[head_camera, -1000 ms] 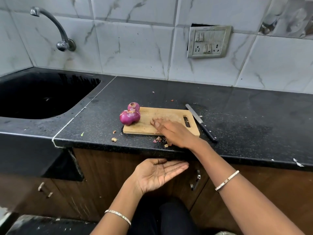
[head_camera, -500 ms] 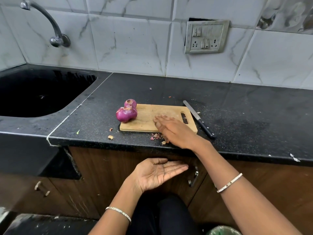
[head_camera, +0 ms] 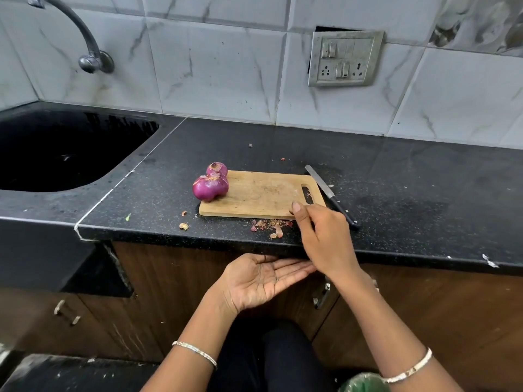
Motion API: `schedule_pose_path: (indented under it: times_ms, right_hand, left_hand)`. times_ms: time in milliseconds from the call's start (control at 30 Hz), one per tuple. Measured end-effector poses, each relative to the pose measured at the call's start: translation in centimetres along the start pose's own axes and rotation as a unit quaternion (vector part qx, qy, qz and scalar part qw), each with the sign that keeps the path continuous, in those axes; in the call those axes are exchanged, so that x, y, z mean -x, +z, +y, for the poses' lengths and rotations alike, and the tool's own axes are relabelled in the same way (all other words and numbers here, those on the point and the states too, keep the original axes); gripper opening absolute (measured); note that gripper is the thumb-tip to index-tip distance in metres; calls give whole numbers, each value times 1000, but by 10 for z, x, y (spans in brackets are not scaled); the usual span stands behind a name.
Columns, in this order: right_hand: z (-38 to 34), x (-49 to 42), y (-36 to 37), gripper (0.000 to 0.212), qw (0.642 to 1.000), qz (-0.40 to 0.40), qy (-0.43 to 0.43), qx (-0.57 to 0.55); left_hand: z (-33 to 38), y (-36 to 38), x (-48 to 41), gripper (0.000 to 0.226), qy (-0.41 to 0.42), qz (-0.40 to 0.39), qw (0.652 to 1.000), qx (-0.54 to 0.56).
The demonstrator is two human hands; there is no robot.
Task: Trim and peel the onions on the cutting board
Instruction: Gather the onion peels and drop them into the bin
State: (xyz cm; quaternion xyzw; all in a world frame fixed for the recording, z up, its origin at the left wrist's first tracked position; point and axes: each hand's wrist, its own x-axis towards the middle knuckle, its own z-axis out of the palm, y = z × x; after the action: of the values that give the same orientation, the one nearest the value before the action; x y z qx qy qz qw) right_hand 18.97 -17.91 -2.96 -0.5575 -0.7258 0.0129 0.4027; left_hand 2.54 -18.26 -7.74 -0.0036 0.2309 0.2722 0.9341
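Two peeled purple onions sit at the left end of the wooden cutting board: a larger onion in front and a smaller onion behind it. A black-handled knife lies on the counter along the board's right edge. Onion peel scraps lie on the counter just in front of the board. My right hand hovers at the board's near right corner, fingers loosely curled, holding nothing visible. My left hand is held palm up and flat below the counter edge, under the scraps.
A black sink is set into the black counter at the left, with a tap on the tiled wall. A switch plate is on the wall. A green-lined bin shows at the bottom edge. More peel bits lie left of the board.
My right hand has swept from the middle of the board toward its near right corner and the counter edge. More scraps now lie in front of the board. My left hand stays cupped below.
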Motion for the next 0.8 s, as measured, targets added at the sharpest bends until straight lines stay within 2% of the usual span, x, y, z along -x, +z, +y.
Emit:
schedule_pose_path:
  times_ms: [100, 233, 333, 467, 567, 667, 800]
  right_hand:
    - [-9, 12, 7, 47, 995, 53, 14, 81]
    - [-22, 28, 16, 36, 989, 81, 43, 116]
    - [-30, 27, 21, 29, 993, 61, 11, 105]
    - [-30, 17, 21, 38, 1000, 6, 0, 30]
    - [-17, 11, 14, 47, 999, 6, 17, -46]
    - [-14, 11, 10, 48, 1000, 10, 22, 7]
    - [-30, 21, 19, 41, 997, -54, -25, 43]
  left_hand:
    - [-1, 1, -1, 52, 17, -5, 1000, -9]
    - [1, -4, -2, 50, 33, 16, 999, -22]
    - [-1, -1, 1, 45, 41, -4, 999, -13]
    - [-4, 1, 2, 46, 46, 2, 999, -16]
    - [-1, -1, 1, 50, 35, 10, 999, -10]
    - [0, -1, 1, 50, 38, 13, 999, -10]
    - [-2, -1, 1, 49, 49, 20, 999, -13]
